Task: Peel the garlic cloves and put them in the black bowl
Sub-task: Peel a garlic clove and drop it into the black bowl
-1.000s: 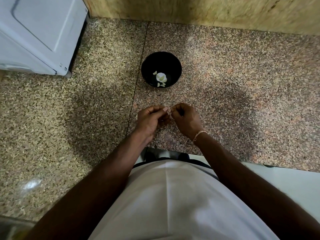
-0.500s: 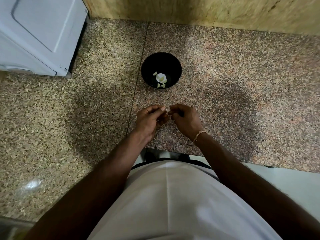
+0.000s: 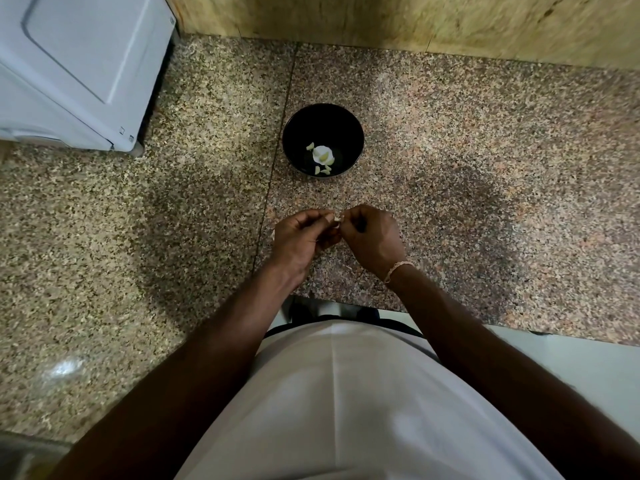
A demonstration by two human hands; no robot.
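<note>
Black round bowl (image 3: 322,139) sits on the speckled granite counter (image 3: 485,174), just right of the seam between the two slabs. Inside it: several pale peeled garlic cloves (image 3: 320,169) lying loose on the bottom, plus one bright white patch near the centre, can't tell if it's a clove, a bit of skin or glare. Cloves cluster at centre and toward the near wall of the bowl; the far half of the inside is bare.

Nearer the person than the bowl, w/ a strip of bare counter between, both hands meet fingertip to fingertip. Left hand (image 3: 300,239) is curled, thumb and forefinger pinched on a small pale garlic clove (image 3: 336,220). Right hand (image 3: 372,235) is also curled, its fingertips closed on the same clove from the other side; a thin pale bracelet (image 3: 396,270) circles that wrist. Clove is mostly hidden by the fingers, so can't tell how much skin is on it.

Left of the bowl and further back stands a white boxy appliance (image 3: 79,67); behind the bowl runs a yellowish wood-grain wall panel (image 3: 415,22).

Vs. half a sec ago: almost no change. Bowl contents look the same, hands stay in the same spot in front of the bowl, both keep their pinch on the clove; only slight finger shifts.
</note>
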